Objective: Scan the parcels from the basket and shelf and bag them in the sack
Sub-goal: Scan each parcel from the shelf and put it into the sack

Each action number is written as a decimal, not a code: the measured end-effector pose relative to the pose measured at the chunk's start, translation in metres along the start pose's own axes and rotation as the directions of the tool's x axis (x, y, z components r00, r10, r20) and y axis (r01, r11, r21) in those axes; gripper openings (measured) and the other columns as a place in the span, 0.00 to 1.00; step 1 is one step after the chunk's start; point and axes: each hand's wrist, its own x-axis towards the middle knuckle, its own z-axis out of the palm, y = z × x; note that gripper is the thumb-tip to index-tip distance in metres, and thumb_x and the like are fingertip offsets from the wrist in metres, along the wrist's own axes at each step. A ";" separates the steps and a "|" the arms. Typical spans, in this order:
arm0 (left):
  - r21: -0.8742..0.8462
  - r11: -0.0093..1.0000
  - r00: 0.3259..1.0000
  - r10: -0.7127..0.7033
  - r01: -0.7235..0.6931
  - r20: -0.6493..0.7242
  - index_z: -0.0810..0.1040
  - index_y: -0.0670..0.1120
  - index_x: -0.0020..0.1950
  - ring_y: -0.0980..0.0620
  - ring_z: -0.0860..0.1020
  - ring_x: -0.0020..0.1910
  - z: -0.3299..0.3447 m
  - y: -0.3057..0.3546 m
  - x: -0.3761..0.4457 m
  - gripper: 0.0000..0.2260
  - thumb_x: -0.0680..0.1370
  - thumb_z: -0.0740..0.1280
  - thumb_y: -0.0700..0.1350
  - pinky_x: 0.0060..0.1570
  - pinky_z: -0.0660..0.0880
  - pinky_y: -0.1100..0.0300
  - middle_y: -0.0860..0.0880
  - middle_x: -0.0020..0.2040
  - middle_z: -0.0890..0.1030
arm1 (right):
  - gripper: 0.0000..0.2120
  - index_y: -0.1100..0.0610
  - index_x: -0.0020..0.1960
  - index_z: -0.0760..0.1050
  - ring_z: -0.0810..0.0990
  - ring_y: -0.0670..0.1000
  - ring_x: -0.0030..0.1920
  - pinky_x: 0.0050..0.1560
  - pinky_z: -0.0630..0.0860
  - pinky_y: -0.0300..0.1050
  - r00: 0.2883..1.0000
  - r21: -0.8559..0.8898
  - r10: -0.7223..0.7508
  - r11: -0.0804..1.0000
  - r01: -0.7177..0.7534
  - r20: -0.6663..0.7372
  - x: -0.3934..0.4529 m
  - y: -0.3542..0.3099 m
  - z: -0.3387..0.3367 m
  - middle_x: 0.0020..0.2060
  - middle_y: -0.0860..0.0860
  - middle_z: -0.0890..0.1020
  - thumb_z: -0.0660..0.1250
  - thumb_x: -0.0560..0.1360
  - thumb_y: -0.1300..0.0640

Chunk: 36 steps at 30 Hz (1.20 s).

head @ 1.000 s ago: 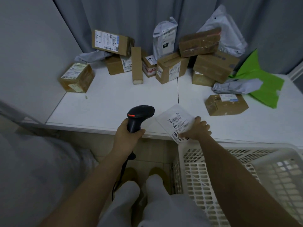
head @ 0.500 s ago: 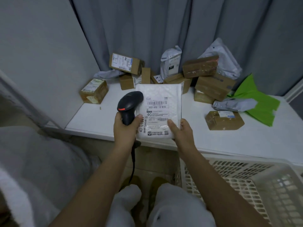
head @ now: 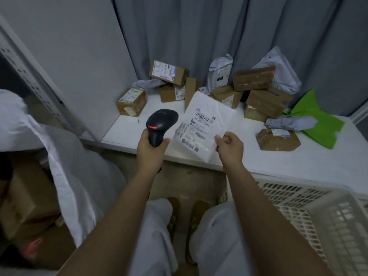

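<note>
White shelf [head: 278, 168] behind scanner [head: 161, 124], parcel [head: 201, 126]

Parcel sorting room, labelled cartons [head: 169, 72] piled on white shelf [head: 298, 162], handheld scanner [head: 161, 124]

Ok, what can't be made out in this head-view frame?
- White mailer label: motion blur, small print unreadable.
- Sack contents: its cloth and the left edge hide most.
- Basket inside: cut by the right edge, right arm across.
- Scanner trigger: left hand covers it.
- Rear boxes: labels too small.
</note>
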 end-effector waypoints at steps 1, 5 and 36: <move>0.018 1.000 1.000 0.002 -0.002 0.020 0.72 0.48 0.55 0.57 0.76 0.43 -0.001 0.000 -0.002 0.13 0.75 0.71 0.40 0.40 0.70 0.67 0.51 0.46 0.78 | 0.12 0.56 0.36 0.68 0.71 0.51 0.35 0.47 0.76 0.53 1.000 -0.009 -0.007 1.000 0.007 -0.014 0.003 0.003 0.001 0.31 0.52 0.71 0.68 0.76 0.61; 0.100 0.995 0.990 -0.017 0.002 0.143 0.73 0.47 0.56 0.51 0.77 0.47 0.000 -0.002 -0.010 0.13 0.74 0.71 0.40 0.42 0.71 0.66 0.48 0.50 0.79 | 0.04 0.59 0.43 0.74 0.76 0.53 0.40 0.51 0.78 0.54 0.998 -0.034 0.050 0.998 -0.051 -0.034 0.014 0.017 0.005 0.37 0.52 0.77 0.68 0.75 0.61; 0.283 0.959 0.965 -0.065 -0.010 0.255 0.66 0.49 0.59 0.52 0.75 0.48 0.006 -0.007 -0.014 0.17 0.76 0.70 0.41 0.44 0.71 0.62 0.52 0.50 0.74 | 0.04 0.60 0.45 0.75 0.77 0.50 0.42 0.47 0.75 0.44 0.999 -0.115 0.050 0.992 -0.050 -0.001 0.016 0.024 0.008 0.39 0.51 0.78 0.67 0.77 0.60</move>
